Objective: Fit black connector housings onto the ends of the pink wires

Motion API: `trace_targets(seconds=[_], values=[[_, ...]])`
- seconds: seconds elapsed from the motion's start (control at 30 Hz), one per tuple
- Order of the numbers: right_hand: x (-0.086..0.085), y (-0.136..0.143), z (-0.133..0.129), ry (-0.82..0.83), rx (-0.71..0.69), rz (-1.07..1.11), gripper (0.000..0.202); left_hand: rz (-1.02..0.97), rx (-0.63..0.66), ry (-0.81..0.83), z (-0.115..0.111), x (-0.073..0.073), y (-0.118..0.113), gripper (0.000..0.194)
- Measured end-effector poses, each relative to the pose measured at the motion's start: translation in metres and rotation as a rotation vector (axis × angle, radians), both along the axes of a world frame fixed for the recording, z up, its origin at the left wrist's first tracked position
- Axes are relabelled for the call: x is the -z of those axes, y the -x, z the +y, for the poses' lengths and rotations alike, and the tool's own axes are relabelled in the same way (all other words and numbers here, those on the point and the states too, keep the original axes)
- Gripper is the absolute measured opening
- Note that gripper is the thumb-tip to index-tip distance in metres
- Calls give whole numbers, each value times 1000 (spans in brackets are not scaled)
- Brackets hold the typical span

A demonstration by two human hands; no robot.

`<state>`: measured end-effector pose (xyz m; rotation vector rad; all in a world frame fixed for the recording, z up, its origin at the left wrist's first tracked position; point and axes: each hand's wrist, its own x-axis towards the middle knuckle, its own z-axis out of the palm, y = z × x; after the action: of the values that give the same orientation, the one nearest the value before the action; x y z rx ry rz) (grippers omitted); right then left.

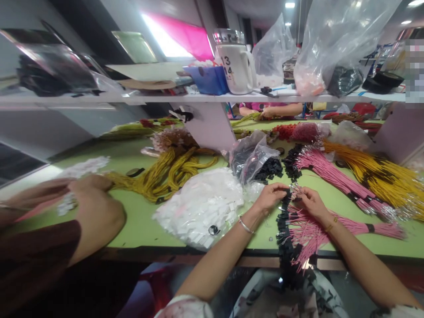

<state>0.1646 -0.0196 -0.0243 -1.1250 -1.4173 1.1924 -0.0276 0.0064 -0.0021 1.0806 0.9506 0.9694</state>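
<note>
My left hand (273,196) has thumb and fingers pinched on the top of a strip of small black connector housings. The black connector housings (283,227) run down over the table's front edge. Right beside it, my right hand (310,202) is closed in a pinch on the end of a pink wire, close against the housings; the exact tip is too small to make out. Pink wires (306,236) fan out below my hands, several ending at the black strip. A bundle of pink wires (384,229) lies under my right wrist.
A bag of white connectors (205,203) lies left of my arm. Loose black housings (270,168), another pink bundle (341,176) and yellow wires (380,176) lie behind. A co-worker's hand (96,212) works at left. A shelf (149,98) with a mug (236,66) crosses above.
</note>
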Motion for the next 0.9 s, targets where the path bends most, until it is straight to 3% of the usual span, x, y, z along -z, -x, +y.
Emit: trace_targets(seconds=[0.23,0.53,0.77,0.9], values=[[-5,1,-3,-59,-6,-62,29,-118,82,127,-13,-6,-3,33],[-13,-2,-5,-51,-18,-69,39,-143,26,149,-14,-1,-4,37],[-9,-1,-4,-63,-22,-64,43,-171,26,186,-17,-1,-5,38],[-7,0,-3,-98,-35,-92,43,-105,-20,118,-23,0,-11,31]])
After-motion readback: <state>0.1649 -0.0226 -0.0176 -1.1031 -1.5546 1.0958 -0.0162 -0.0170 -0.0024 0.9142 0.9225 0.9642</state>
